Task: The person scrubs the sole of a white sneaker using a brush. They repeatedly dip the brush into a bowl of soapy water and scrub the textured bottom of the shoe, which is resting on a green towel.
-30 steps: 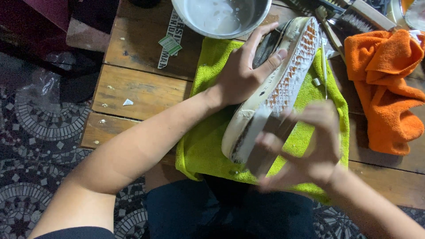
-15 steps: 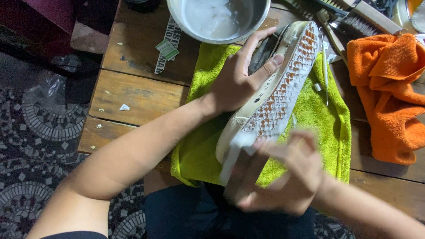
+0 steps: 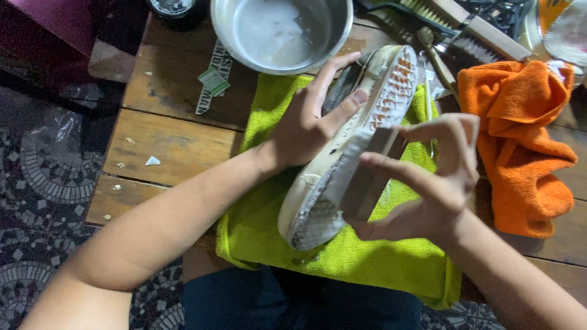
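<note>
Gripped between thumb and fingers of the right hand (image 3: 437, 183) is a flat block-shaped brush (image 3: 367, 177), which is being pressed against the sole of a pale shoe (image 3: 354, 146); that grip is closed firmly around the block. On the left hand (image 3: 309, 122) the grip is being kept closed over the shoe's side, with the fingers wrapped across the upper and the thumb lying along the edge of the sole. The shoe is being held on its side, sole turned toward the right hand, toe pointing away from the person, and it is being rested on a lime-green towel (image 3: 269, 226) spread over the near edge of the wooden table (image 3: 159, 146). Whitish foam is being carried on the heel half of the sole, while the orange tread toward the toe is being left bare. Just beyond the towel a round metal bowl (image 3: 333, 36) is being kept on the table, and cloudy, soapy water is being held in it. An orange cloth (image 3: 520, 146) is lying crumpled to the right of the towel, and long-handled wooden brushes (image 3: 465, 24) are lying at the far edge behind it
</note>
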